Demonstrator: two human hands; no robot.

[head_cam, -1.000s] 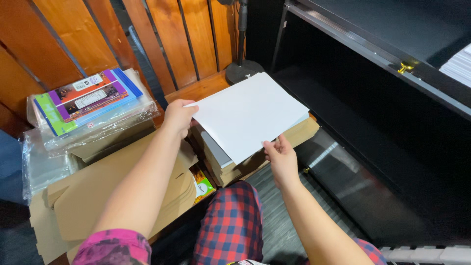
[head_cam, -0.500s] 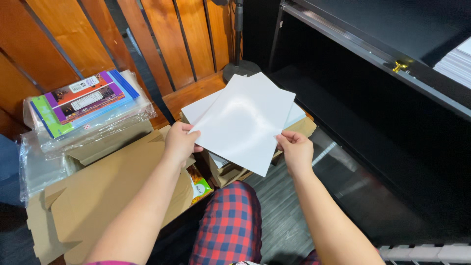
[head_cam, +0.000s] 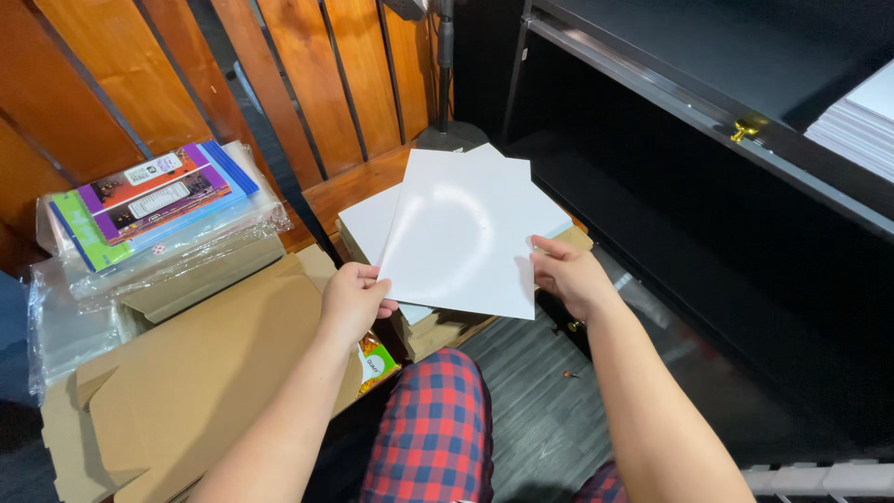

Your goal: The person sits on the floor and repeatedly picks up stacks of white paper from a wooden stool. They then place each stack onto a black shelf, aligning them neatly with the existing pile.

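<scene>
item: white sheet, glossy, held tilted in the air between both hands above an open cardboard box of more white sheets. left hand: fingers curled narrow, pinching the sheet's lower left edge; the fingertips go behind the sheet and are hidden. right hand: fingers closed on the sheet's right edge, thumb on the front face, the rest behind it and out of sight. whether one sheet or several are gripped cannot be told. the box is largely covered by the sheet and the hands; only its front wall and right corner show. left of it lies flattened brown cardboard, its lower part cut off by the frame edge. beyond that, a plastic-wrapped bundle of colourful packs, green, purple and blue, rests on further wrapped cardboard; its contents are hard to make out through the film. a small bright packet peeks out under the left wrist. red-and-blue checked trouser leg below. upper right, a stack of white paper on a dark shelf, cut off at the corner.
</scene>
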